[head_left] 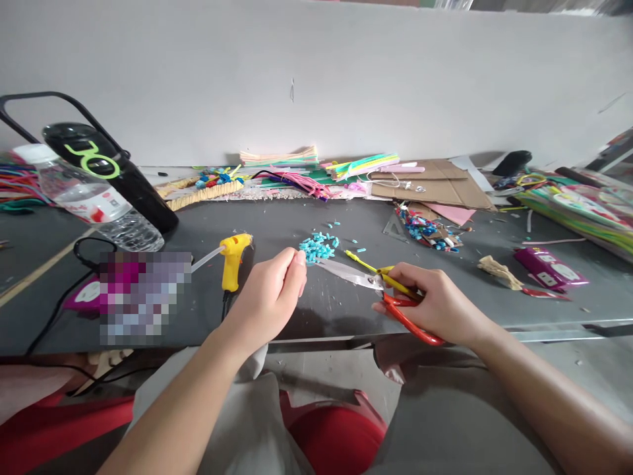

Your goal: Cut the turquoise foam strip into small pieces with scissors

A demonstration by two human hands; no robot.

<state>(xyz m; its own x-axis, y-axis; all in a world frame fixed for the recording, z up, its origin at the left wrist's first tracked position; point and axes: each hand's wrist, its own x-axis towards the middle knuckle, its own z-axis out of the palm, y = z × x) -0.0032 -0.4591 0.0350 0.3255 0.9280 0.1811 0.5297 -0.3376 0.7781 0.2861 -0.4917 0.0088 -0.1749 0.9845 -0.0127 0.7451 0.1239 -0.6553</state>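
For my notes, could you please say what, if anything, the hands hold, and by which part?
The right hand holds scissors by the handles; whether the closed left hand holds anything cannot be told.

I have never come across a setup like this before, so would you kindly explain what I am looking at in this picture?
There is no robot here: these are a person's own bare hands. The single picture comes from a camera worn on the person's head, looking forward and down at a dark grey table.

The right hand holds scissors with a red handle. The left hand is closed, thumb against the fingers; whether anything is inside cannot be seen. Just beyond it lies a heap of small blue pieces.

To the left are a yellow glue gun, a clear plastic bottle and a black bottle. Cardboard and colourful craft strands lie toward the back.
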